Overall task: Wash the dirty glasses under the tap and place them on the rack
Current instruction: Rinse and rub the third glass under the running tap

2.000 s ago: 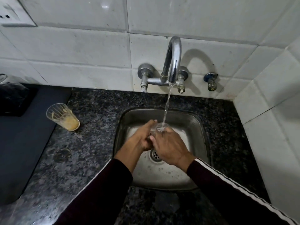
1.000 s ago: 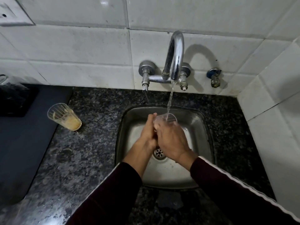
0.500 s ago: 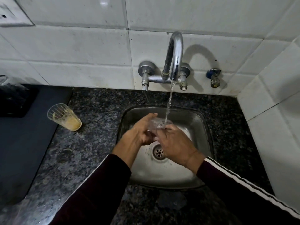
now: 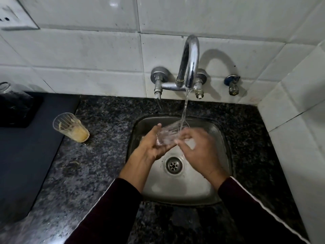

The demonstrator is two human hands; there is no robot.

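Left hand (image 4: 154, 147) has the grip on the clear glass (image 4: 168, 136), fingers curled under and round its body, glass tipped on its side w/ mouth toward the stream. Right hand (image 4: 198, 152) is blurred; fingers look loose against the glass's right side, rubbing rather than clamping, so cannot tell if it's really grasping. Change vs half a sec ago: both hands were bunched close round the glass, now they've spread apart, right hand slid back and the glass body shows between them, lying flatter. Water (image 4: 184, 110) from the tap (image 4: 190, 60) lands on the glass's far end, over the sink (image 4: 175, 194), above the drain (image 4: 173, 165). Judgement: still mid-rinse on glass no. 1, likely turning it to flush the inside; not ready for racking yet. Out on the bench (image 4: 98, 173), left of the sink, the 2nd dirty glass (image 4: 71, 127) stands w/ yellowish residue, untouched, just beside a dark mat (image 4: 21, 164). No rack clearly in view; the dark thing at the far left may be it, can't tell. Wet glass is slippery, so the one-handed hold is a risk.
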